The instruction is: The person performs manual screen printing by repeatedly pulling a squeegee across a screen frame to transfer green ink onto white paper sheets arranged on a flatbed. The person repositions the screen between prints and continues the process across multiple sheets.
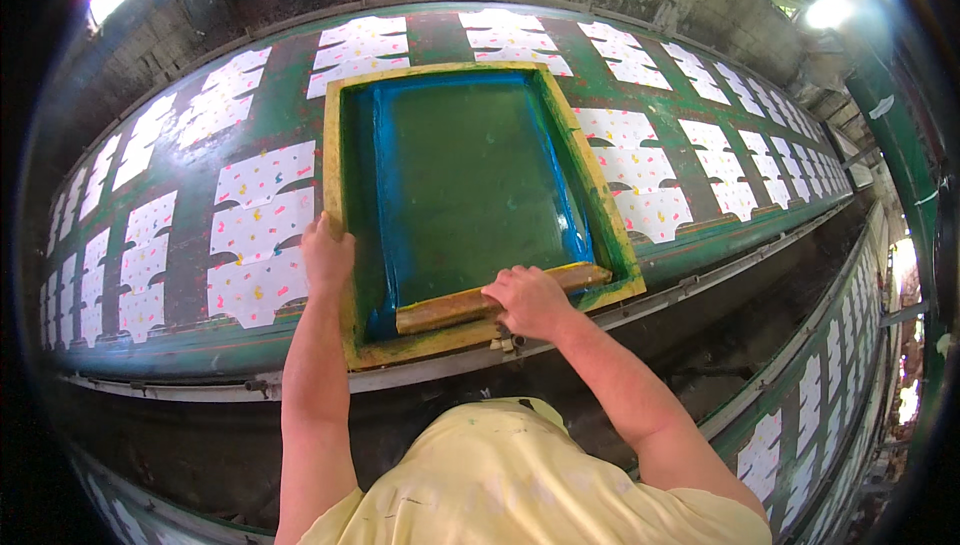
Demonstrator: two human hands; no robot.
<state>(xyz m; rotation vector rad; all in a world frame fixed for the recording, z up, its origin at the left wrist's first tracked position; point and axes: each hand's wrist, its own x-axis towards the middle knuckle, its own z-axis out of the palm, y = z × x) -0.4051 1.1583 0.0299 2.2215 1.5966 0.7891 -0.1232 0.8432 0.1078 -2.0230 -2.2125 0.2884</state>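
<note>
A screen printing frame (487, 353) with yellow edges lies on the long green table, its dark green mesh (475, 165) streaked with blue ink along both sides. My left hand (328, 253) is closed round the frame's left edge. In my right hand (530, 300) is a wooden squeegee (440, 311), which lies across the near end of the mesh, inside the frame. The squeegee's blade is hidden from view. Whatever lies under the frame does not show.
White fabric pieces (262, 235) with small coloured prints lie in rows on both sides of the green table (300, 105). A metal rail (700, 259) runs along its near edge. Another table with printed pieces (762, 453) stands at the lower right, across a dark gap.
</note>
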